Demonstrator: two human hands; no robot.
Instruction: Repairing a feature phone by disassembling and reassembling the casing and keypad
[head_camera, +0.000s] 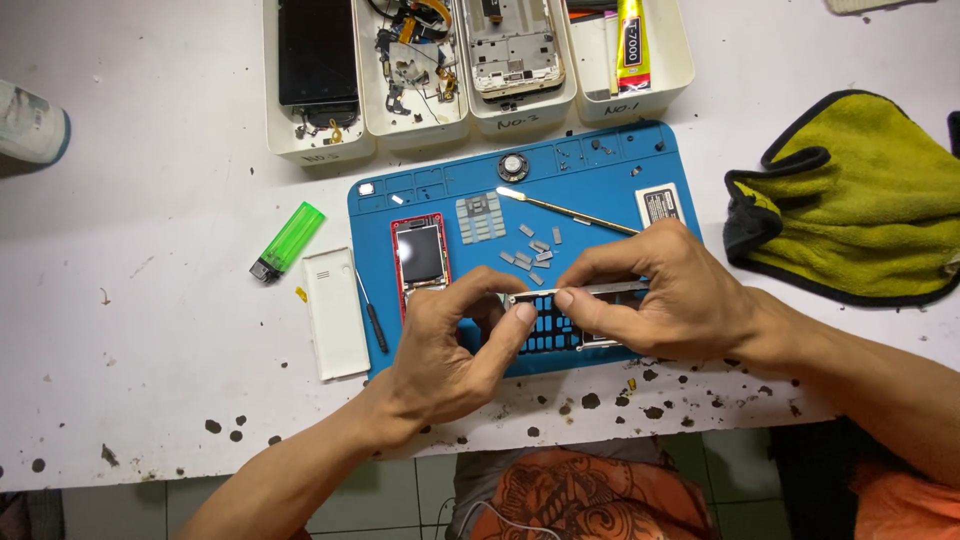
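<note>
Both of my hands hold a small phone front frame (560, 325) with empty keypad holes, just above the near edge of the blue work mat (600, 190). My left hand (450, 350) pinches its left end with thumb and forefinger. My right hand (650, 295) grips its top right edge. Several loose grey keys (530, 255) and a grey keypad sheet (480, 217) lie on the mat behind my hands. A red phone body with a small screen (420, 258) lies to the left of them.
A white back cover (335, 312), a small screwdriver (372, 318) and a green lighter (288, 240) lie left of the mat. White trays (320, 140) of phone parts and a glue tube (630, 45) line the back. A yellow cloth (860, 195) sits right. A metal pry tool (565, 210) rests on the mat.
</note>
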